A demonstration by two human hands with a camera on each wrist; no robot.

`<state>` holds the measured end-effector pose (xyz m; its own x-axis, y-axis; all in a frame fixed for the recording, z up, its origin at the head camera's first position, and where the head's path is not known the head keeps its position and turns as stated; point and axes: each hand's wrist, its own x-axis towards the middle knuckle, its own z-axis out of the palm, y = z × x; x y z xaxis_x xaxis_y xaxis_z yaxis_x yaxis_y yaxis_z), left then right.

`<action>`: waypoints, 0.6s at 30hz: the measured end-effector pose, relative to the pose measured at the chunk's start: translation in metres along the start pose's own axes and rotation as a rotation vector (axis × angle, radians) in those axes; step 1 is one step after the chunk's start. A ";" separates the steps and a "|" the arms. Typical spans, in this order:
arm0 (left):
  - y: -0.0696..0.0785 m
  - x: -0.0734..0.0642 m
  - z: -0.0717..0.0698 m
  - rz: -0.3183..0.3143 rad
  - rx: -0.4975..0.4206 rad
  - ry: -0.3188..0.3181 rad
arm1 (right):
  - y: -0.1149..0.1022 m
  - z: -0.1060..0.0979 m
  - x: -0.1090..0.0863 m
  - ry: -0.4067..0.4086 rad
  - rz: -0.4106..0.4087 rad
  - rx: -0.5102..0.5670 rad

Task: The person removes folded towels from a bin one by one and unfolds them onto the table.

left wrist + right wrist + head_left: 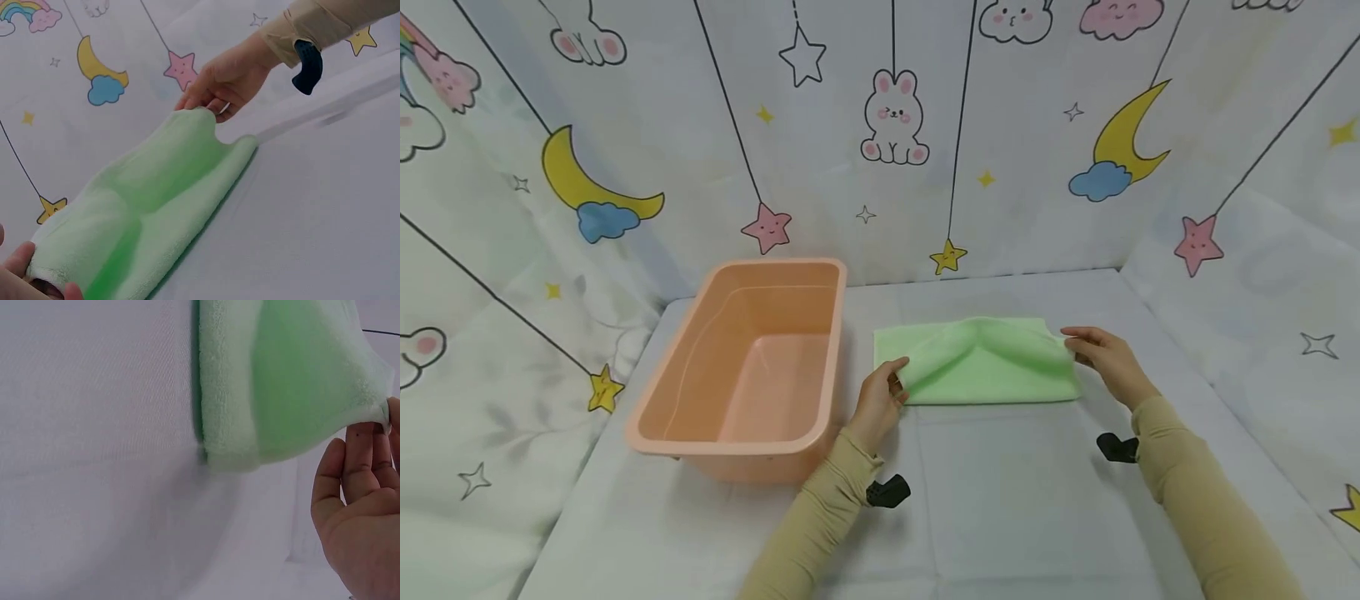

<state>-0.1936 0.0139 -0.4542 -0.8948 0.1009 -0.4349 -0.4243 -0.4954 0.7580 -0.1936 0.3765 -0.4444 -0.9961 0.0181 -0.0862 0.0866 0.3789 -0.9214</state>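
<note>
A light green towel [1000, 383], folded into a long strip, lies on the white-covered table, its upper layer raised between the two hands. My left hand [878, 400] pinches that layer at the towel's left end; the left wrist view shows thumb and fingers [22, 259] around the edge. At the other end my right hand [1105, 360] pinches the layer's corner between thumb and fingers. The right wrist view shows this lifted corner [369, 406] stretched away from the thick folded edge below, with the right hand [362, 506] holding it.
A peach plastic basin [730, 447] stands on the table just left of the left forearm. White curtains [820, 150] printed with moons, stars and bunnies enclose the back and sides. A dark device [889, 492] is strapped at each wrist.
</note>
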 end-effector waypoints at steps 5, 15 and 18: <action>0.000 -0.014 -0.018 -0.032 -0.056 -0.059 | 0.003 -0.008 -0.021 -0.048 -0.012 -0.099; -0.003 -0.033 -0.042 -0.048 -0.014 -0.077 | 0.009 -0.014 -0.052 -0.079 0.018 -0.154; -0.005 -0.039 -0.048 -0.053 0.046 -0.087 | 0.012 -0.014 -0.063 -0.099 0.040 -0.161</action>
<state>-0.1497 -0.0292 -0.4639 -0.8788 0.2017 -0.4325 -0.4755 -0.4472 0.7575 -0.1297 0.3930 -0.4445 -0.9849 -0.0518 -0.1651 0.1141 0.5233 -0.8445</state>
